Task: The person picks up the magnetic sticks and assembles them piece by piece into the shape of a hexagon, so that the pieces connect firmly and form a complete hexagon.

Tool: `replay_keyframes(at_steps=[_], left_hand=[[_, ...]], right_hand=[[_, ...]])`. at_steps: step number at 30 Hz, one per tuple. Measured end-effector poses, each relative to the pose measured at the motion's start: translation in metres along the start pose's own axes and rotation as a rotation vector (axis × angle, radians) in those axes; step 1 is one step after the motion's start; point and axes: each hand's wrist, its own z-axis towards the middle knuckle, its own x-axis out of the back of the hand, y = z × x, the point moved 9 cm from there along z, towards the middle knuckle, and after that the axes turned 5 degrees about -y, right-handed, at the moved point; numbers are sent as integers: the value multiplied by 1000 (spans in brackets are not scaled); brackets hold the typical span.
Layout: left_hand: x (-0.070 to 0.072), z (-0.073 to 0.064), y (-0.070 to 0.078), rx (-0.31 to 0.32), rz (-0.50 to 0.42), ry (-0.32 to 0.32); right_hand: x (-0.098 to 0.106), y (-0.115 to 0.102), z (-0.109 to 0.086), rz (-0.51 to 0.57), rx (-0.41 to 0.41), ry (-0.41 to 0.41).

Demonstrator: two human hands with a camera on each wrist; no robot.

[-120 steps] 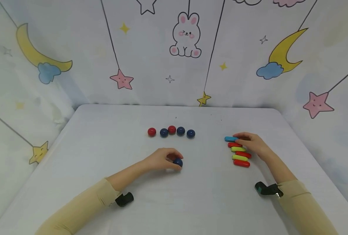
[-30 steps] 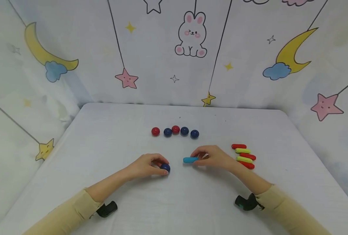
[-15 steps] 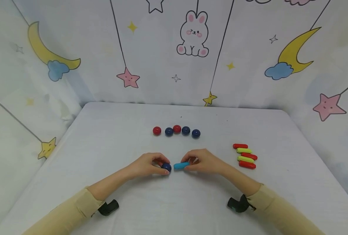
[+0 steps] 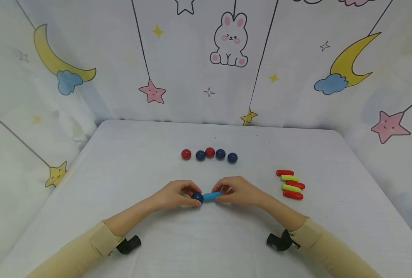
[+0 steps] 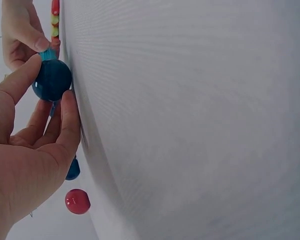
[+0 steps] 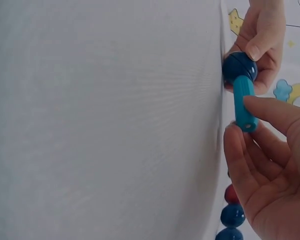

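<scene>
Near the middle of the table, my left hand (image 4: 174, 194) pinches a glossy dark blue ball (image 5: 52, 80) between thumb and fingers. Facing it, my right hand (image 4: 240, 190) holds a light blue stick (image 6: 244, 102) by its outer end. The stick's other end meets the ball's right side; whether it sits in a hole I cannot tell. A small hole shows in the stick's near end in the right wrist view. Both pieces are low over the white cloth.
Beyond my hands a loose row of red balls (image 4: 186, 154) and dark blue balls (image 4: 232, 157) lies on the white table (image 4: 139, 146). To the right, red sticks (image 4: 292, 195) and yellow-green sticks (image 4: 291, 188) lie stacked side by side. A patterned cloth (image 4: 178, 58) hangs behind.
My right hand has taken the light blue stick from the top of the stick group and brought it left until it meets the ball. My left hand has shifted slightly left, still holding the ball.
</scene>
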Motion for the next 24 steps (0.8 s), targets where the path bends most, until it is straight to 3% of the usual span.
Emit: replay_keyframes(at_steps=[7, 18, 21, 24], left_hand=[[0, 0, 0, 5, 2, 1], [1, 0, 1, 1, 13, 6], [1, 0, 1, -2, 22, 7], [1, -1, 1, 5, 26, 6]], right_hand=[[10, 13, 1, -8, -18, 50], [78, 54, -15, 58, -194, 522], [86, 65, -14, 56, -246, 558], [89, 75, -10, 69, -307, 545]])
